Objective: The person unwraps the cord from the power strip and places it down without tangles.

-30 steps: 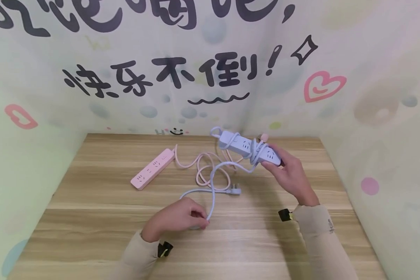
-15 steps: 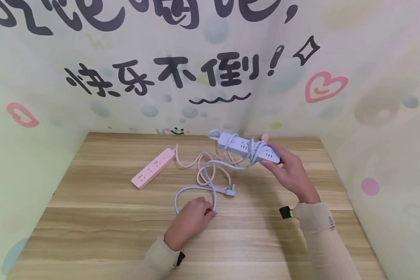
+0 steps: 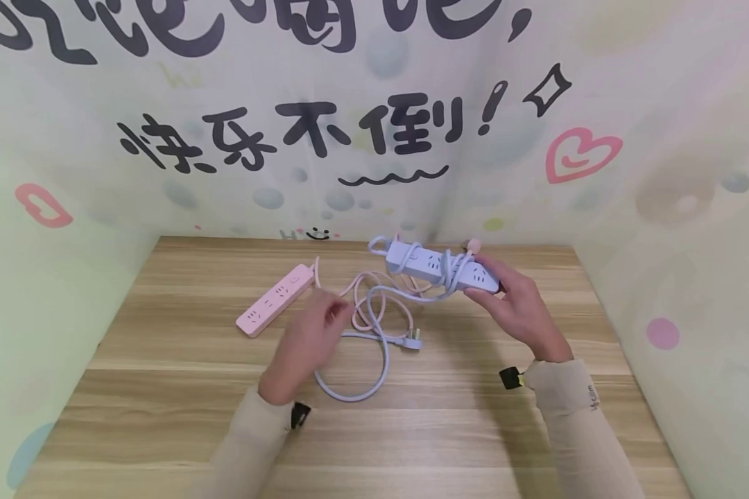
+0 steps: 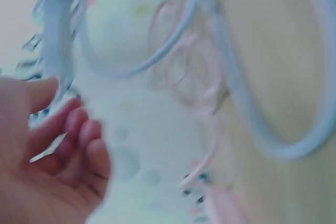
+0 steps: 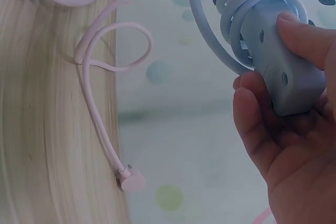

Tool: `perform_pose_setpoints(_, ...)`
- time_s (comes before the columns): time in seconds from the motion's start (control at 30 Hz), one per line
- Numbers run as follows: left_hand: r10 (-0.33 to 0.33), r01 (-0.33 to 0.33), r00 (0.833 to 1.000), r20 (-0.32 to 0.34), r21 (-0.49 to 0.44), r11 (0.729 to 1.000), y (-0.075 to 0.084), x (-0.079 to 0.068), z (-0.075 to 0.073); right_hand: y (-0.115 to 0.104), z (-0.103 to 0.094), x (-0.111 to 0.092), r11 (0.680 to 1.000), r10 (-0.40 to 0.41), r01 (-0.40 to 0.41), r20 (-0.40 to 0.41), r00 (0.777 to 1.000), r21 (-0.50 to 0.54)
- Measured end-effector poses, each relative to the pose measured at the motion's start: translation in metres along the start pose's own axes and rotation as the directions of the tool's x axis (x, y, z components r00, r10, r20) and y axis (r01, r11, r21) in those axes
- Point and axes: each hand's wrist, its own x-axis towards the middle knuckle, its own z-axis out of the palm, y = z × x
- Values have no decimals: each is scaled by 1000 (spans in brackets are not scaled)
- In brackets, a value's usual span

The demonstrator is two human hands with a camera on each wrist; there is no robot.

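Note:
My right hand (image 3: 521, 308) grips the right end of a blue power strip (image 3: 421, 262), held tilted above the table. Its own blue cord (image 5: 247, 22) is wound around the strip, and the loose length loops down onto the wood. The three-pin blue plug (image 3: 413, 341) lies at that cord's end. My left hand (image 3: 308, 339) hovers over the cord loop with fingers loosely bent; the left wrist view shows nothing between thumb and fingers (image 4: 97, 156). Just left of it lies a pink power strip (image 3: 273, 300).
A coiled pink cord (image 3: 406, 312) lies under and behind the blue one. Its pink plug (image 5: 132, 180) rests near the table's back edge. The wooden table (image 3: 162, 416) meets a printed wall sheet (image 3: 237, 208) at the back and sides.
My left hand has let go of the blue cord and moved up and left, toward the pink strip. The cord now hangs in a wide loop on the table. My right hand stays nearly still.

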Motion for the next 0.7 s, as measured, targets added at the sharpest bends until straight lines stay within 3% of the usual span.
perform_pose_setpoints(0.1,88,-110,985,-149,-151,982,1,26,-19,-1,0,-1,1000,-25,25,22,999,15)
perform_pose_setpoints(0.17,132,-164,979,-154,-217,962,2,39,-26,-2,1,-2,999,-33,32,39,999,25)
perform_pose_setpoints(0.3,177,-169,984,6,-279,945,4,56,-25,-4,5,-3,998,-39,36,69,997,45)
perform_pose_setpoints(0.4,203,-165,972,114,-282,945,6,64,-21,-7,7,-2,997,-46,40,83,996,73)
perform_pose_setpoints(0.7,137,-20,947,290,-376,927,11,64,-15,-14,5,-5,993,-53,39,127,990,108)
